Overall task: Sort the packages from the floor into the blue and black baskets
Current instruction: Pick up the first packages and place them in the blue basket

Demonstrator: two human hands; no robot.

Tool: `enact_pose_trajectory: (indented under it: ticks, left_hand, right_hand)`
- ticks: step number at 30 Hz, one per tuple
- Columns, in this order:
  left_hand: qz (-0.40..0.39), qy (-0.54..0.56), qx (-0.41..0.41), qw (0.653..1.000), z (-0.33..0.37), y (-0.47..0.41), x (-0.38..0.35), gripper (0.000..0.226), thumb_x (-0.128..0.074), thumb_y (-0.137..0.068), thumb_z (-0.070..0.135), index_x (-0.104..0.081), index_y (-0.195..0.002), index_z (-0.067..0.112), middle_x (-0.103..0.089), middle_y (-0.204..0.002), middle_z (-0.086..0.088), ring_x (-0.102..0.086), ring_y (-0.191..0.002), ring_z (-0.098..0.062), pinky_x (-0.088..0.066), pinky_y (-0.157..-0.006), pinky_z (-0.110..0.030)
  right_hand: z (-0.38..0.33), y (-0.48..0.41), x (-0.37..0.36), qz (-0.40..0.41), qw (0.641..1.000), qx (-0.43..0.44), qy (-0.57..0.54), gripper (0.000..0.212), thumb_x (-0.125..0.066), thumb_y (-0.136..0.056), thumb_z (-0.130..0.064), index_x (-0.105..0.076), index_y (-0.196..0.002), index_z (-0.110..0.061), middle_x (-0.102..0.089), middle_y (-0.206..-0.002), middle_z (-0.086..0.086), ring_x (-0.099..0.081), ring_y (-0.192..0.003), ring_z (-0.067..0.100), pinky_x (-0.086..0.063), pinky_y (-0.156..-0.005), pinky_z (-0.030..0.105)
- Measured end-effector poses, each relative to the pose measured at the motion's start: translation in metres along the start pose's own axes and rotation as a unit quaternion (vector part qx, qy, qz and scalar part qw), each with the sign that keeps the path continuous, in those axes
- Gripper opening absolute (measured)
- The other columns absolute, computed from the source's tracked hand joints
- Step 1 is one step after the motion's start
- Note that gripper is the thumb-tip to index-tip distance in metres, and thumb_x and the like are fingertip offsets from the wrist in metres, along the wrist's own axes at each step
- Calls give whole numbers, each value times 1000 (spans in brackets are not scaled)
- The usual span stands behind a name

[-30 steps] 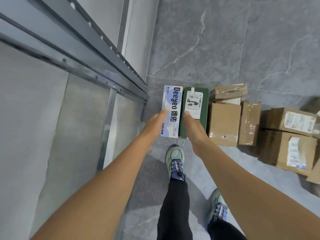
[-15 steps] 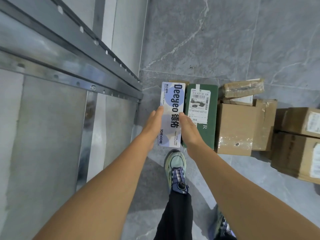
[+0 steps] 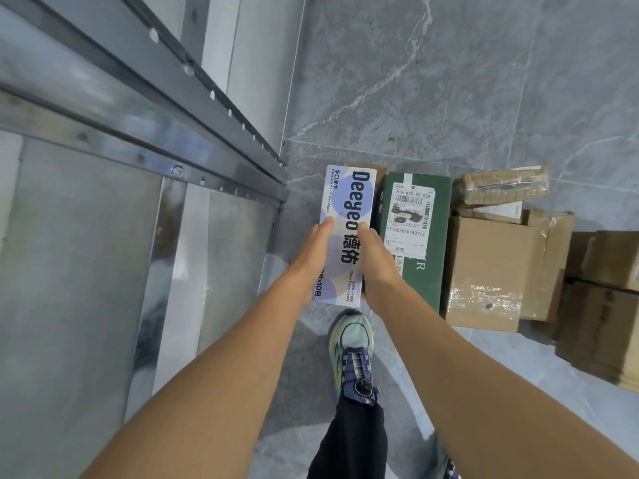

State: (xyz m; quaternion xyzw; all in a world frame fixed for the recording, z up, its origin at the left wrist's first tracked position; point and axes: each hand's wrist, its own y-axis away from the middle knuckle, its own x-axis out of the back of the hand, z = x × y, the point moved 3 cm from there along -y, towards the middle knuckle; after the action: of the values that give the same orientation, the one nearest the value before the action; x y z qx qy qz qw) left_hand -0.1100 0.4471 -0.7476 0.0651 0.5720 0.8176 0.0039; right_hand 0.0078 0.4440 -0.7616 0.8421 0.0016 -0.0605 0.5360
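A long white and blue box printed "Deeyeo" [image 3: 349,202] is held between my two hands above the grey tiled floor. My left hand [image 3: 311,261] grips its left edge and my right hand [image 3: 377,267] grips its right edge. Each thumb lies on the top face, and the fingers are hidden down the sides. Just to the right, a green box with a white shipping label [image 3: 422,281] lies on the floor. A brown corner of another carton [image 3: 380,174] shows behind the held box. No basket is in view.
Brown cartons [image 3: 484,267] and a flat taped package [image 3: 501,184] lie right of the green box, with more cartons [image 3: 601,326] at the right edge. A metal shelf frame [image 3: 173,133] fills the left. My shoe [image 3: 352,350] stands just below the held box.
Both hands have closed onto the sides of the Deeyeo box. It has risen away from the green box, and a brown carton now shows behind it.
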Motion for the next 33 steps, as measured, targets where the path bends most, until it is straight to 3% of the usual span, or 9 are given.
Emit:
enact_pose_trajectory:
  ticks: [3,7,11,15,20,23,27,30,33]
  left_hand:
    - [8,19,-13,1000,-6,14,1,62,-35,-95,78,-55,-141,43,-72,-128,5,-68,-117,-19,-50,-87,-40]
    - [19,63,-46,997,-7,65,-2,66,-41,-88,83,-52,-144,49,-65,-139,13,-60,-130,-14,-47,-102,-41]
    - [31,114,-95,988,1,152,-8,60,-40,-98,74,-51,-148,43,-67,-138,12,-64,-124,-9,-49,-97,-34]
    - [61,165,-126,976,7,259,-17,103,-47,-68,101,-38,-155,47,-51,-155,12,-53,-137,-12,-40,-115,-45]
    - [89,236,-175,952,19,417,-43,68,-44,-97,72,-40,-156,41,-64,-141,12,-63,-118,-3,-47,-82,-25]
    - [122,273,-216,930,21,507,-59,58,-42,-98,68,-46,-151,45,-68,-132,17,-66,-110,4,-46,-80,-21]
    - [167,305,-249,904,10,600,-71,42,-39,-105,60,-55,-141,47,-73,-120,22,-69,-96,11,-46,-76,-17]
    - [189,328,-263,887,-7,652,-75,41,-39,-105,58,-53,-142,49,-72,-125,22,-68,-102,9,-48,-76,-16]
    - [219,350,-280,867,-28,696,-76,40,-39,-106,54,-54,-143,45,-72,-124,20,-70,-98,8,-50,-66,-6]
  right_hand:
    - [13,0,7,-23,1000,1,-20,105,-54,-68,-88,-32,-160,-42,-42,-164,-9,-47,-146,21,-36,-121,54]
    - [-16,73,3,-26,999,29,13,79,-46,-100,-69,-18,-166,-37,-26,-170,-14,-28,-155,15,-21,-127,45]
    - [-41,158,10,-35,997,57,44,69,-42,-106,-60,-17,-166,-37,-27,-168,-15,-27,-155,13,-23,-125,40]
    - [-74,265,22,-74,986,123,83,63,-40,-108,-57,-21,-165,-37,-36,-161,-17,-38,-135,2,-27,-110,29]
    - [-113,404,40,-142,958,190,159,32,-37,-107,-59,-36,-140,-57,-53,-122,-41,-53,-109,-16,-40,-97,29]
    - [-122,475,48,-190,932,228,208,47,-39,-103,-71,-42,-148,-58,-58,-144,-26,-56,-133,3,-42,-114,45]
    - [-126,555,51,-233,907,255,241,45,-38,-103,-69,-44,-146,-57,-58,-147,-20,-56,-133,5,-42,-113,42]
    - [-118,602,49,-281,882,272,262,53,-41,-99,-74,-46,-147,-52,-61,-145,-16,-60,-132,10,-47,-110,47]
    - [-106,636,41,-301,868,280,277,64,-45,-91,-80,-49,-146,-49,-65,-140,-14,-65,-126,13,-49,-109,52]
